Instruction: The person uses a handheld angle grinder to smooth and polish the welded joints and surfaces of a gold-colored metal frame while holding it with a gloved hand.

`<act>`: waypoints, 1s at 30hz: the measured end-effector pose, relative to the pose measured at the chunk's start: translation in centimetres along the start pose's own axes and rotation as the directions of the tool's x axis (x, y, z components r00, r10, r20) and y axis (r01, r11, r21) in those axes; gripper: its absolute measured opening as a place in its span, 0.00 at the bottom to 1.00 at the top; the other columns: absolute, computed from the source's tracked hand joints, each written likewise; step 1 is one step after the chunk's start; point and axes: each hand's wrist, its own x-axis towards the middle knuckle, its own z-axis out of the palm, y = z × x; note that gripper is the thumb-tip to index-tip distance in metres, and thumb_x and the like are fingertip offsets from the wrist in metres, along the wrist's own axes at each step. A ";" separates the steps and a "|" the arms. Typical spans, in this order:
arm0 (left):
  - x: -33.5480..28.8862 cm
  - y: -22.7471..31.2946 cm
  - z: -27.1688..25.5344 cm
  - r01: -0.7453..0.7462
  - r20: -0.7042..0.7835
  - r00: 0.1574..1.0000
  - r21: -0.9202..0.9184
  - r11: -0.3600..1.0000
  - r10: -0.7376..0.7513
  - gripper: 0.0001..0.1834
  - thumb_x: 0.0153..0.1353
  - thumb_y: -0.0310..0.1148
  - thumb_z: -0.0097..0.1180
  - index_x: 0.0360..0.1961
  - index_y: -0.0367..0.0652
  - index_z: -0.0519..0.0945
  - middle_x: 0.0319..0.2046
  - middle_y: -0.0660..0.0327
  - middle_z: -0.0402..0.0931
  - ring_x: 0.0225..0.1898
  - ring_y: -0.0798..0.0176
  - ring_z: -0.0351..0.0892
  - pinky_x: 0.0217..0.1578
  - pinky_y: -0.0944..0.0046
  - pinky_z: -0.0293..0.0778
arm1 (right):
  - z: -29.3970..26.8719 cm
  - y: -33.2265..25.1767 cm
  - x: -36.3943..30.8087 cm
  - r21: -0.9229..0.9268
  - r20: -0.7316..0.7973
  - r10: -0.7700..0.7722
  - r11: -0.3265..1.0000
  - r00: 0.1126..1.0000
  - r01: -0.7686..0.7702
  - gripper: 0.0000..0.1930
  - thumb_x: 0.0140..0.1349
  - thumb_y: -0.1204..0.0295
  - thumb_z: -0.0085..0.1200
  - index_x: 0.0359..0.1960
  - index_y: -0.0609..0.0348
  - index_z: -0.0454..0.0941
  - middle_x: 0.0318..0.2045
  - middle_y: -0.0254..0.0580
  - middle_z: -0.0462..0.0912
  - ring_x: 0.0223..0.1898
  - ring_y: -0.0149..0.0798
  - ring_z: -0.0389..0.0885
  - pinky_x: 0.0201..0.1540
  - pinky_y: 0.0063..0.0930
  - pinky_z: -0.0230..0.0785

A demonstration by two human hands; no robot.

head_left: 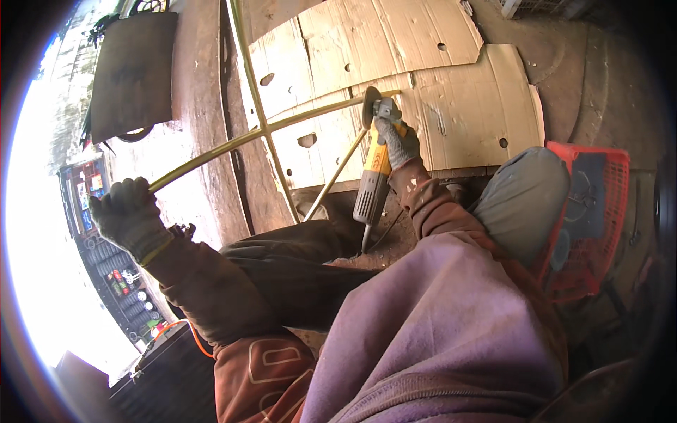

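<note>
In a grey work glove, my right hand (399,142) is closed around the head end of a yellow and grey angle grinder (376,156). The grinder's dark disc (369,107) is at the brass-coloured metal bar near the bar's far right end; whether it touches cannot be told. My left hand (132,218), also gloved, grips the bar's near left end. That bar (211,154) crosses a second long bar (248,70) and seems joined to it. A thinner bar (337,173) slants down beside the grinder. Flattened cardboard (451,106) lies beneath the frame.
A red plastic crate (616,201) stands right of my bent knee (525,190). A dark flat panel on wheels (135,74) is at the upper left. Shelves of small goods (116,261) and an orange cable (199,340) are at the left. The grinder's cord hangs by my legs.
</note>
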 end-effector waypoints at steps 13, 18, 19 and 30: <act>2.5 0.9 -5.7 -0.101 0.216 0.976 0.424 0.900 0.008 0.11 0.58 0.36 0.47 0.20 0.55 0.63 0.19 0.67 0.59 0.23 0.64 0.61 0.28 0.58 0.59 | -1.1 2.2 0.5 -0.019 0.196 0.073 0.997 0.978 -0.071 0.19 0.58 0.61 0.65 0.43 0.61 0.75 0.28 0.40 0.81 0.22 0.36 0.81 0.24 0.31 0.78; 3.4 2.3 -7.1 -0.056 0.197 0.980 0.305 0.951 -0.005 0.18 0.63 0.40 0.46 0.16 0.56 0.61 0.17 0.68 0.57 0.22 0.65 0.58 0.26 0.59 0.57 | 0.1 0.2 0.4 -0.058 0.139 0.102 0.994 0.985 -0.095 0.16 0.58 0.60 0.64 0.39 0.59 0.78 0.24 0.39 0.80 0.20 0.36 0.81 0.22 0.31 0.79; 2.8 1.0 -4.4 0.013 0.234 0.971 0.123 0.992 -0.042 0.19 0.65 0.41 0.45 0.15 0.56 0.60 0.17 0.68 0.56 0.21 0.65 0.57 0.26 0.59 0.56 | 1.0 0.5 -0.1 -0.083 0.226 0.032 0.996 0.974 -0.013 0.15 0.59 0.62 0.63 0.38 0.61 0.79 0.25 0.39 0.81 0.22 0.35 0.82 0.24 0.30 0.80; 4.2 -0.3 -4.2 0.020 0.202 0.979 -0.026 0.999 -0.014 0.27 0.67 0.53 0.43 0.13 0.51 0.62 0.16 0.63 0.58 0.19 0.61 0.56 0.26 0.55 0.56 | -2.7 0.1 0.8 -0.194 0.301 0.087 0.981 0.950 -0.029 0.14 0.57 0.61 0.65 0.37 0.58 0.81 0.21 0.33 0.77 0.19 0.32 0.78 0.23 0.27 0.77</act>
